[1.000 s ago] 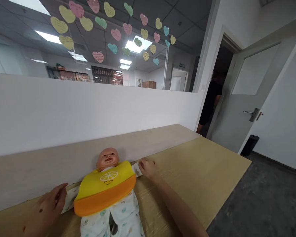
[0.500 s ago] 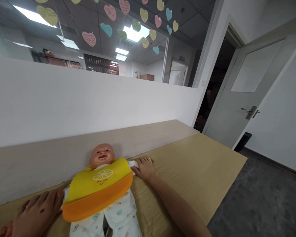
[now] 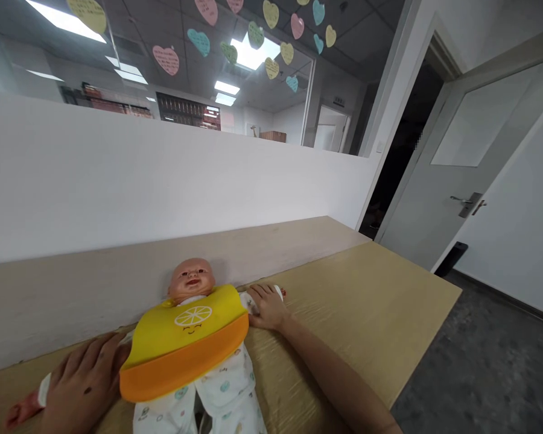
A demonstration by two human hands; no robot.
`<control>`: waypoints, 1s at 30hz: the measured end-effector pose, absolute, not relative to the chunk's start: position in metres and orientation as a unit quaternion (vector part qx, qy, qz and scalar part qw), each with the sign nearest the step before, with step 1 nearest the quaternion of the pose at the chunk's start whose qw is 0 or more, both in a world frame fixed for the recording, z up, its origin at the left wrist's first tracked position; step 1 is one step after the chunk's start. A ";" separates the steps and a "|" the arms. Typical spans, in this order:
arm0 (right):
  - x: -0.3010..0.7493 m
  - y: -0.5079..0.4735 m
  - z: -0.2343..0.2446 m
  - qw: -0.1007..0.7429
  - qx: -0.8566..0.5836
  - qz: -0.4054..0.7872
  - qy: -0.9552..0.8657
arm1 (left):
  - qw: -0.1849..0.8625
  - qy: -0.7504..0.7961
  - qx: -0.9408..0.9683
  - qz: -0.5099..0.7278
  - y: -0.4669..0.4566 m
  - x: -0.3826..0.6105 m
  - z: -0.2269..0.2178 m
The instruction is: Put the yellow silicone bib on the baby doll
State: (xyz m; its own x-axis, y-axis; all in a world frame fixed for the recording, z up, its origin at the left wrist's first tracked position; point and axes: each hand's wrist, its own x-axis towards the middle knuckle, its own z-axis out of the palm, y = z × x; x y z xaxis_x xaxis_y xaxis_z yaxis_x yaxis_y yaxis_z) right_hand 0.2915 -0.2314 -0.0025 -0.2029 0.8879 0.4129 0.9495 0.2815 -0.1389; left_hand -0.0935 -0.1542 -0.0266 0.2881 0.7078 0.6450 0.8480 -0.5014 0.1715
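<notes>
A baby doll (image 3: 191, 281) lies on its back, face up, in white patterned clothes. Over its chest is a yellow bib (image 3: 167, 322) with a lemon-slice face and an orange pocket (image 3: 185, 364) along the bottom. My left hand (image 3: 88, 371) is wrapped over the doll's arm on the left; the doll's small hand and white cuff stick out beyond it. On the other side, my right hand (image 3: 268, 306) curls round the doll's other sleeved arm, with the cuff showing past my fingers. The undersides of both grips are hidden.
The doll lies on a tan covered table (image 3: 344, 301), with a paler strip (image 3: 289, 241) behind it against a white wall (image 3: 163, 187). Heart-shaped notes stick to the window above. To the right stands an open door (image 3: 452, 199) beside a dark doorway.
My left hand has shifted up along the doll's arm, so the doll's hand and cuff show more. My right fingers have closed further round the other sleeve. The view has moved slightly.
</notes>
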 end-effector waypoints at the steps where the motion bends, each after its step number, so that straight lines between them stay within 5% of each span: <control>1: 0.296 -0.230 0.000 0.201 -0.585 -0.050 -0.784 | 0.135 -0.476 -0.801 -0.336 -0.155 -0.091 -0.023; 10: 0.302 -0.219 0.000 0.194 -0.680 0.008 -0.707 | 0.206 -0.466 -0.804 -0.306 -0.161 -0.088 -0.012; 23: 0.292 -0.233 -0.006 0.194 -0.608 -0.135 -0.758 | 0.065 -0.517 -0.804 -0.285 -0.179 -0.083 -0.018; 30: 0.273 -0.240 -0.013 0.118 -0.571 -0.065 -0.810 | -0.024 -0.568 -0.796 -0.209 -0.179 -0.085 -0.028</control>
State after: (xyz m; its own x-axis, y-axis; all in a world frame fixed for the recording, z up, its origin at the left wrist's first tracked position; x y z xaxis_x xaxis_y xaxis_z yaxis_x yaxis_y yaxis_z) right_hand 0.2728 -0.2401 -0.0129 -0.3191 0.9096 0.2662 0.9404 0.3386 -0.0297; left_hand -0.0848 -0.1792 -0.0281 0.2674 0.9139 0.3053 0.8936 -0.3538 0.2763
